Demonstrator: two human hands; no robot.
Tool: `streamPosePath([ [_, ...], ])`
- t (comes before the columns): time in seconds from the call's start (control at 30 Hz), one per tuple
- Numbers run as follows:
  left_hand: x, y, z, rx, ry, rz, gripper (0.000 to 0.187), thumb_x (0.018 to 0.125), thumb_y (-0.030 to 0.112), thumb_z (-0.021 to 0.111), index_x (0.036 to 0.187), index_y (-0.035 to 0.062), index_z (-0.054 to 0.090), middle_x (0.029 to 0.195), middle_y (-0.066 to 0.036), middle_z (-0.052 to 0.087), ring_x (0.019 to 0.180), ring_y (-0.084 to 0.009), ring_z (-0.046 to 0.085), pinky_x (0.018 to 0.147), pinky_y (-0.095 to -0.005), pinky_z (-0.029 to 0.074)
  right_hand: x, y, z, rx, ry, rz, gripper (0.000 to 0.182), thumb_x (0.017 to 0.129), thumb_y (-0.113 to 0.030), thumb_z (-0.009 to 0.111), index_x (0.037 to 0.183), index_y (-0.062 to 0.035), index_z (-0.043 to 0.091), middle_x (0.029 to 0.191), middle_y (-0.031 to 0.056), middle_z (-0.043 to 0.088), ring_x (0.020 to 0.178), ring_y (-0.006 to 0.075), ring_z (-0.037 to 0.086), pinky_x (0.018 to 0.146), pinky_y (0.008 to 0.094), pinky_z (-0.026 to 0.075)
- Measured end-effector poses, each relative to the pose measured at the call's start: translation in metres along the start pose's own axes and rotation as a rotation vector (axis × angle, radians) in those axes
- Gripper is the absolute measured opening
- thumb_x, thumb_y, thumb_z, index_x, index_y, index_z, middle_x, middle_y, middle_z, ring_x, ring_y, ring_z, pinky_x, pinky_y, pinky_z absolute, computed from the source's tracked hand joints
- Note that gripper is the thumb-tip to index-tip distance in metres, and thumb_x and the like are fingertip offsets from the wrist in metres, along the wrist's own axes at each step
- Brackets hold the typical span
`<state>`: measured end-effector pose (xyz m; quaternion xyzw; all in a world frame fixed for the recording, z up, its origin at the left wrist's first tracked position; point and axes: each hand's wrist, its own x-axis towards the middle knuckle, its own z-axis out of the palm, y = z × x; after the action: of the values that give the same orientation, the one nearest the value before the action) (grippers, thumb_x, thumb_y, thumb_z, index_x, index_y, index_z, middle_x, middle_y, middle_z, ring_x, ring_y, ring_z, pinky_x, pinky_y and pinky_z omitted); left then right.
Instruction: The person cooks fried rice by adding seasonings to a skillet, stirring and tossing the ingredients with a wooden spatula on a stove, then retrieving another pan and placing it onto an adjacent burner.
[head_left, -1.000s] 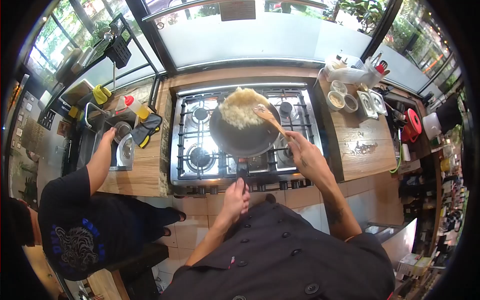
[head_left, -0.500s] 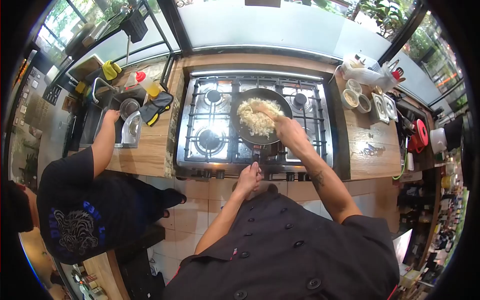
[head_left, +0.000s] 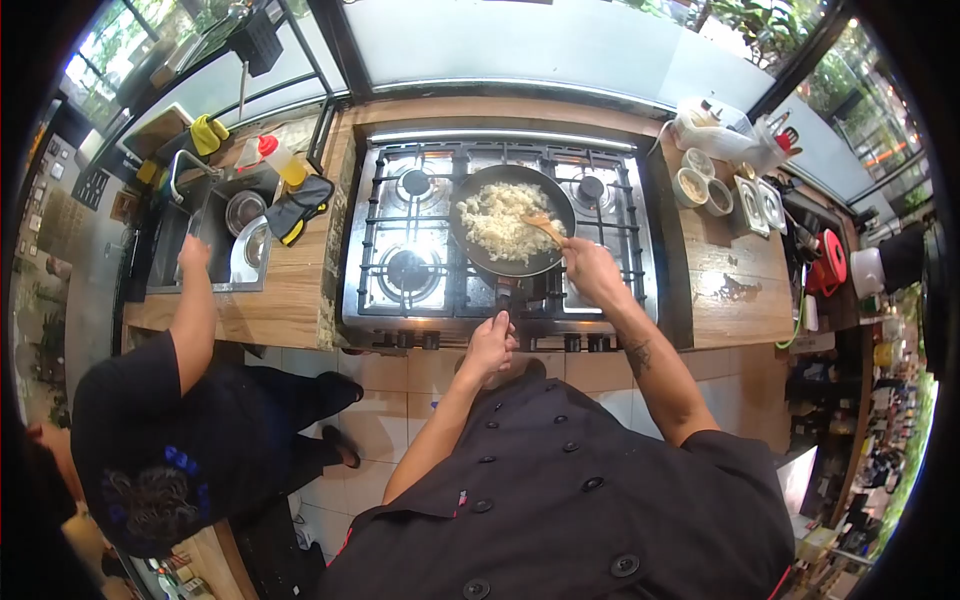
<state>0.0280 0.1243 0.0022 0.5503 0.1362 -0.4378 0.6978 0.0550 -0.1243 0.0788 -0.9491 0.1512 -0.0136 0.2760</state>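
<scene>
A dark frying pan (head_left: 512,268) rests on the steel gas stove (head_left: 398,312), with pale, rice-like food (head_left: 497,222) spread inside it. My left hand (head_left: 491,345) is closed around the pan's handle at the stove's front edge. In my right hand (head_left: 591,268) is a wooden spatula (head_left: 543,226), its blade lying in the right part of the food.
At the left, a co-worker (head_left: 150,430) reaches into a sink (head_left: 215,285). A red-capped bottle (head_left: 285,162) and dark gloves (head_left: 300,208) lie beside it. Small bowls (head_left: 691,187) and metal containers (head_left: 752,205) stand right of the stove.
My right hand and the spatula have moved right and slightly down relative to the food, showing more of the blade. The co-worker's hand has shifted left and down. The whole view has shifted slightly.
</scene>
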Motion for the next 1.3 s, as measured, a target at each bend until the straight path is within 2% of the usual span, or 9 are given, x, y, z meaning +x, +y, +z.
streamPosePath([
  [0.1,-0.002,0.001,-0.002,-0.009,-0.013,-0.016,0.039,0.108,0.052,0.046,0.101,0.0138,0.048,0.067,0.005,0.041,0.047,-0.0052,0.031,0.041,-0.0236,0.028,-0.008,0.001,-0.023,0.01,0.07,-0.053,0.028,0.098,-0.019,0.057,0.115,-0.0038,0.073,0.1,0.0281,0.072,0.096,0.0468,0.068,0.088,0.0541,0.053],
  [0.2,0.002,0.0,-0.003,-0.007,-0.007,-0.01,0.04,0.11,0.05,0.043,0.101,0.0115,0.049,0.066,0.004,0.043,0.045,-0.006,0.034,0.038,-0.0247,0.03,-0.024,-0.001,-0.035,-0.133,-0.146,0.13,0.029,0.098,-0.018,0.054,0.113,-0.0031,0.073,0.098,0.0264,0.072,0.095,0.0461,0.069,0.088,0.0538,0.053],
  [0.3,0.0,0.001,0.001,-0.005,0.0,-0.022,0.039,0.11,0.05,0.043,0.101,0.0122,0.049,0.066,0.004,0.043,0.046,-0.006,0.034,0.039,-0.0247,0.029,-0.013,0.009,-0.005,-0.082,-0.028,0.02,0.029,0.098,-0.019,0.054,0.112,-0.0026,0.073,0.098,0.0275,0.072,0.096,0.0458,0.069,0.089,0.0547,0.053],
  [0.5,-0.001,0.006,-0.002,0.027,-0.01,-0.007,0.039,0.109,0.051,0.044,0.101,0.013,0.049,0.066,0.005,0.043,0.047,-0.0061,0.035,0.04,-0.0247,0.032,-0.007,-0.005,-0.025,-0.026,0.112,-0.006,0.028,0.098,-0.019,0.054,0.11,-0.0022,0.072,0.098,0.0286,0.071,0.097,0.0469,0.068,0.089,0.0554,0.052],
  [0.7,-0.004,0.0,-0.003,0.03,0.005,0.001,0.04,0.109,0.052,0.046,0.102,0.0126,0.049,0.067,0.004,0.043,0.047,-0.0066,0.035,0.04,-0.0246,0.031,-0.001,-0.005,-0.006,0.019,-0.021,0.018,0.03,0.098,-0.02,0.053,0.114,-0.0035,0.073,0.1,0.0274,0.072,0.099,0.0473,0.067,0.091,0.0558,0.051],
  [0.8,0.002,0.0,-0.003,0.002,-0.008,-0.009,0.04,0.109,0.051,0.046,0.102,0.0124,0.049,0.067,0.004,0.043,0.046,-0.0068,0.035,0.04,-0.0246,0.031,0.001,0.001,-0.015,0.014,0.09,-0.013,0.029,0.099,-0.02,0.054,0.117,-0.0054,0.072,0.1,0.0268,0.072,0.098,0.0476,0.068,0.09,0.0565,0.052],
  [0.93,-0.003,0.002,0.002,0.026,0.009,0.003,0.04,0.109,0.051,0.045,0.102,0.012,0.049,0.067,0.004,0.044,0.046,-0.0065,0.035,0.039,-0.0249,0.031,0.013,0.012,0.019,-0.029,0.057,-0.004,0.027,0.099,-0.019,0.055,0.113,-0.0038,0.072,0.098,0.0255,0.073,0.094,0.047,0.068,0.088,0.0557,0.053],
  [1.07,0.0,0.004,-0.003,0.016,-0.002,-0.016,0.041,0.109,0.052,0.045,0.102,0.012,0.049,0.067,0.004,0.044,0.046,-0.0062,0.035,0.04,-0.0248,0.032,0.003,-0.007,-0.012,-0.017,0.069,-0.021,0.026,0.098,-0.018,0.054,0.111,-0.0024,0.072,0.097,0.0267,0.072,0.094,0.047,0.068,0.087,0.0561,0.052],
  [1.3,0.001,0.01,0.001,0.009,0.0,-0.018,0.04,0.109,0.052,0.045,0.101,0.0123,0.049,0.067,0.004,0.044,0.047,-0.0057,0.034,0.04,-0.0244,0.032,0.018,0.005,0.014,-0.021,0.026,-0.022,0.03,0.099,-0.022,0.053,0.113,-0.0032,0.072,0.099,0.028,0.071,0.096,0.0476,0.068,0.086,0.0575,0.052],
])
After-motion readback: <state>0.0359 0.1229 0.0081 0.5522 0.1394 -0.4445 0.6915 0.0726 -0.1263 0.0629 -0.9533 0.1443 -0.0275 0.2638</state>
